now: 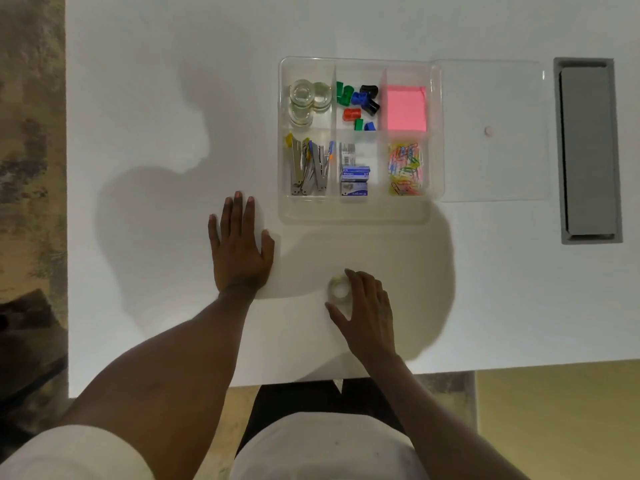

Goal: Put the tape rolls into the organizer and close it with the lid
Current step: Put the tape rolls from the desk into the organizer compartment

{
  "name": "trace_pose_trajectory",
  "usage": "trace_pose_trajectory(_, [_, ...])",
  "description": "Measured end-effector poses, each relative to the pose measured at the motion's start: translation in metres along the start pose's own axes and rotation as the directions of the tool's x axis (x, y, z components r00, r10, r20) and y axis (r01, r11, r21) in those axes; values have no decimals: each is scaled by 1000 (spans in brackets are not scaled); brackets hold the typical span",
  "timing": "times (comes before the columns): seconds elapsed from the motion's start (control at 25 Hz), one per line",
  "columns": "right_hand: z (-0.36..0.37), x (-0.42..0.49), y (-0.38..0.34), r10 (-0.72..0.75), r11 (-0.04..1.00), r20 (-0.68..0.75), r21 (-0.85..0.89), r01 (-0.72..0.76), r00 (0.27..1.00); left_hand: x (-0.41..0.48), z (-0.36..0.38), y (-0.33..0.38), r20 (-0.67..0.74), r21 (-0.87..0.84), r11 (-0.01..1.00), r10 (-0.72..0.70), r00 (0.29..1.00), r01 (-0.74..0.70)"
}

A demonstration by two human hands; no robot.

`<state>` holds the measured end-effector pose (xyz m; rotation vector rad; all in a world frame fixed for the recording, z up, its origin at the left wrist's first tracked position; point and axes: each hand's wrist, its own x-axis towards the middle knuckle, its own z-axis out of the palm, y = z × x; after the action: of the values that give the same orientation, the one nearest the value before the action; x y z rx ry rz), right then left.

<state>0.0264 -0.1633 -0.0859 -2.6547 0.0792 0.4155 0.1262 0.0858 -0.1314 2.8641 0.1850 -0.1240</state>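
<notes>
The right hand (367, 313) curls over a clear tape roll (338, 290) that sits on the white worktop (156, 116), its fingers (356, 277) and thumb bracketing the roll from the far and near sides; whether they already press on it cannot be told. The left hand (239, 247) lies flat on the worktop, fingers spread and released, holding nothing, to the left of the roll and well apart from it. Beyond both sets of fingertips stands the clear organizer (353, 213), open, with six compartments. More tape rolls (306, 98) are stacked in its far-left compartment, farthest from the right fingers. Beside them are coloured sharpeners (358, 100) and a pink sticky-note pad (406, 108); the near row holds metal staple removers (308, 168), staple boxes (355, 181) and coloured paper clips (405, 168). The transparent lid (495, 133) lies flat on the worktop just to the right of the organizer, its edge overlapping the organizer's right rim.
</notes>
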Motion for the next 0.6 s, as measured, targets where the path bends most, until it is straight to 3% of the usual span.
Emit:
trace_pose_trajectory(0.24, [-1,6,-5,-36,999,-8,7,37,999,-1,1,-1,-8,-9,1000,3,1000,-3])
trace_pose_trajectory(0.36, [-11,17,-20,-37,994,-36,97,40,999,-2,2,-1,-5,-2,1000,0,1000,0])
trace_pose_trajectory(0.6, [-59,104,-81,-89,929,-308,316,191,947,-1,0,1,2,-1,1000,-7,1000,7])
